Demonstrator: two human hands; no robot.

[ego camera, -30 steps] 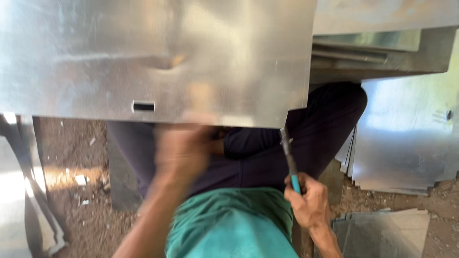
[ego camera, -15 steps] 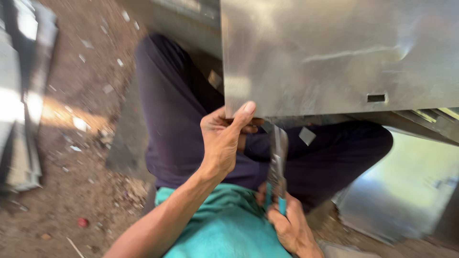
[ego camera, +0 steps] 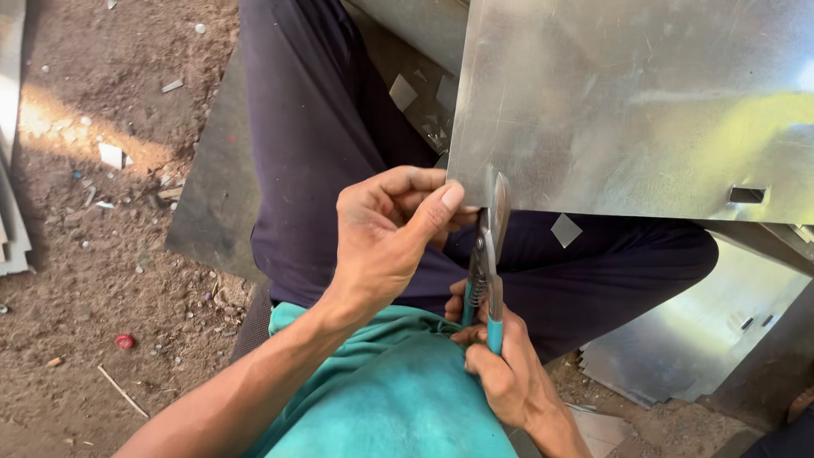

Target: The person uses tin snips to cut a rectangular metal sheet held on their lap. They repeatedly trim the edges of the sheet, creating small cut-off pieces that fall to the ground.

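Left hand [ego camera: 386,233] grip pinching grey metal sheet [ego camera: 627,102] edge, right hand [ego camera: 500,373] grip clamped on teal-handled snips [ego camera: 487,254] — blades at sheet

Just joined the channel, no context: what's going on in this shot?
A seated person is working a metal sheet with tin snips. The left hand pinches the sheet's lower left corner, thumb on its edge. The right hand grips the snips' teal handles, blades upright at the sheet's bottom edge beside that thumb. Small metal offcuts lie on the dark trousers, and more cut sheets rest on the dirt to the right.
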